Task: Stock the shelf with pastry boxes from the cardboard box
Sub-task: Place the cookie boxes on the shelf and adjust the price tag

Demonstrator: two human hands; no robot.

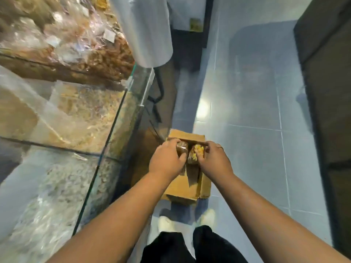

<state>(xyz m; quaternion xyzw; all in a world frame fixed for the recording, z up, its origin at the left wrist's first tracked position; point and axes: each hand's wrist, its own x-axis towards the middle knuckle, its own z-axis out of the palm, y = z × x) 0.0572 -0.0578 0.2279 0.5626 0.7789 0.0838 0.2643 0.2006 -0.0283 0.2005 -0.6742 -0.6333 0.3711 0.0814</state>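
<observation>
Tiled floor [247, 149], cardboard box [187, 186]; left hand [165, 160], right hand [214, 160] each gripping, apparently, one pastry box [197, 151].

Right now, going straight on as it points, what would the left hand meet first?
The left hand grips the clear plastic pastry box; beyond it, probably the far wall of the brown cardboard box.

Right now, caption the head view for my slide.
Left hand and right hand each grip a pastry box at the cardboard box beside the glass shelf.
</observation>
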